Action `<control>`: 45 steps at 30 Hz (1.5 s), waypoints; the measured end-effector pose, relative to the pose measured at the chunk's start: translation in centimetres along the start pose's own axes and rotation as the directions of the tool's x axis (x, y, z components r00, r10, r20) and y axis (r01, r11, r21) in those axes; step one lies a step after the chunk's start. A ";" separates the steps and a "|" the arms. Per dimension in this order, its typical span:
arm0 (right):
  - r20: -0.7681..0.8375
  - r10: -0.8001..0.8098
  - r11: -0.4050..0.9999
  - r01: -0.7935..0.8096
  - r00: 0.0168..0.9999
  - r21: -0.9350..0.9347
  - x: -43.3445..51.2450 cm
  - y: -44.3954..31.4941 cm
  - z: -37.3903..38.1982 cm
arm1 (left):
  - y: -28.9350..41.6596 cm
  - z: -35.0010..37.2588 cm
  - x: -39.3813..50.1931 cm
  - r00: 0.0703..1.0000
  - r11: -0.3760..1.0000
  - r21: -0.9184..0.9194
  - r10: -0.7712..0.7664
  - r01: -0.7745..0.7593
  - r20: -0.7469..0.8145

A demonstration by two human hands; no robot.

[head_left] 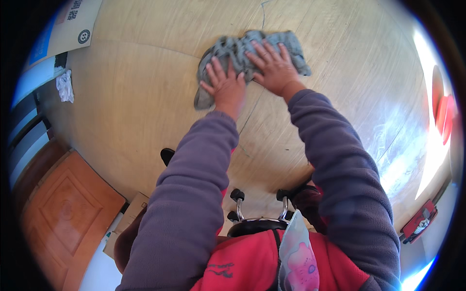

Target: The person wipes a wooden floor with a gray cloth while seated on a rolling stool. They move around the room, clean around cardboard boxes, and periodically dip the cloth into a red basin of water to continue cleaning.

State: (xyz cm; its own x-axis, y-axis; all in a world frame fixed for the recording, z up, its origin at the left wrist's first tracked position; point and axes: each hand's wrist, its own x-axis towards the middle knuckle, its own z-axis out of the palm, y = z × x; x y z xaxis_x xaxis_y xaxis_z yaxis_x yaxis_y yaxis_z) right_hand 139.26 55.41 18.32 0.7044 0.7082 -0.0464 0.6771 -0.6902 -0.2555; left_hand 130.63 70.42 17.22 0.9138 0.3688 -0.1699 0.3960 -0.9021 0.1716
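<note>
A bunched grey cloth (pixel 291 43) lies on the pale wood-grain floor (pixel 138 91) in front of me. My left hand (pixel 227 87) presses on its left part with the fingers spread. Flat on its right part rests my right hand (pixel 276 69), fingers also apart. Neither hand is closed around the cloth. Both palms face down, so their undersides are hidden.
Near my body is a stool with a black seat (pixel 255 227) and chromed legs on casters. At left are an orange wooden panel (pixel 69 214), a cardboard box (pixel 127 214), a crumpled white item (pixel 65 86) and a printed board (pixel 82 22). Red objects (pixel 445 118) stand far right.
</note>
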 end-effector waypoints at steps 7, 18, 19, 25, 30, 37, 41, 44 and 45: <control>0.033 0.298 0.953 -0.295 0.954 -0.061 -9.3 1.0 -0.1 | 5.0 0.0 -2.8 0.905 0.906 -0.037 0.423 -0.422 0.038; 0.410 -0.038 0.985 -0.035 0.911 0.171 -28.4 -11.0 2.6 | -5.8 -0.8 -23.9 0.723 0.817 -0.198 0.573 -0.541 0.386; 0.402 -0.111 0.979 0.031 0.909 0.200 -27.9 -11.9 2.7 | -7.5 -1.1 -24.5 0.715 0.823 -0.185 0.560 -0.537 0.419; 0.318 -0.205 0.963 0.132 0.926 0.236 -19.7 -12.7 2.9 | -8.6 0.4 -22.4 0.897 0.939 -0.045 0.340 -0.341 0.284; 0.146 -0.217 0.965 0.189 0.965 0.183 -8.3 -8.9 2.6 | -5.8 0.9 -13.7 0.996 0.992 0.105 0.064 -0.071 0.063; 0.030 -0.055 0.997 0.057 0.998 -0.056 1.0 0.2 0.2 | 0.2 -0.1 0.5 0.998 0.998 0.008 0.058 -0.058 -0.001; 0.021 0.133 0.981 -0.129 0.991 -0.147 -2.0 6.6 -1.7 | 6.7 -0.3 2.3 0.959 0.962 -0.052 0.273 -0.269 0.072; -0.018 0.285 0.949 -0.284 0.958 -0.133 -9.4 9.3 -2.1 | 11.3 -0.5 -0.6 0.881 0.892 -0.135 0.449 -0.432 0.149; 0.035 0.344 0.924 -0.332 0.938 -0.191 -12.4 9.2 -2.5 | 12.3 -0.5 -2.3 0.849 0.861 -0.176 0.503 -0.477 0.164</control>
State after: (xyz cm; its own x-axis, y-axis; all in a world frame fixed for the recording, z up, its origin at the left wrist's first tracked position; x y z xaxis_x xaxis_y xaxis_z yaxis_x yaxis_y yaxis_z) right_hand 137.28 39.86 18.92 0.8866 0.4321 -0.1648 0.4324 -0.9009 -0.0360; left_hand 133.42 58.60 20.22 0.9598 -0.1776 -0.2174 -0.0785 -0.9133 0.3996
